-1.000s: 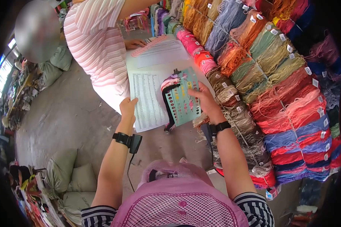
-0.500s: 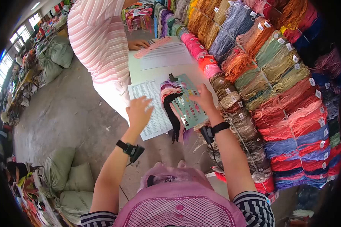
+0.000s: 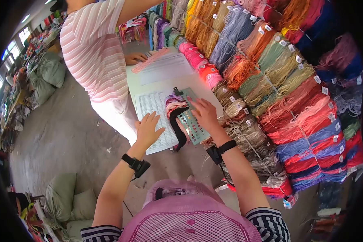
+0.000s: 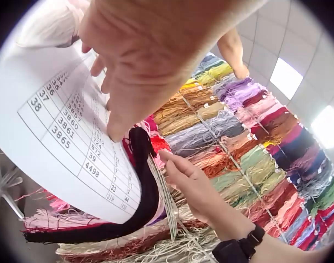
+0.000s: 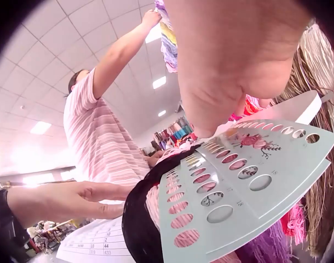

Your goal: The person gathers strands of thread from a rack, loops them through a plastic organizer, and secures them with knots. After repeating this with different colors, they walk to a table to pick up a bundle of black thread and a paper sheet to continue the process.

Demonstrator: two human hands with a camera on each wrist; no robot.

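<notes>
My left hand [image 3: 149,131] rests with spread fingers on a sheet printed with a table of numbers [image 3: 150,104]. The right hand [image 3: 205,115] lies with fairly straight fingers over a pale green thread card [image 5: 287,192], which has rows of punched holes. Black thread [image 3: 179,135] and pink thread [image 3: 174,106] hang along the card's left side, partly overlapping the sheet. A black clip [image 3: 177,92] sits at the card's top. Sheet and card lie on a pale board [image 3: 139,82]. In the left wrist view, my right hand [image 4: 191,189] is beside the black thread.
A person in a striped shirt [image 3: 94,52] stands at the board's far left, one hand [image 3: 135,58] near a pink punched card [image 3: 149,60]. Tagged thread skeins [image 3: 286,109] fill the rack at right. Sacks [image 3: 60,193] sit on the floor at left.
My left hand has let go of the sheet's left edge and come down spread on it. The right hand has released its grip on the thread card and now lies over it.
</notes>
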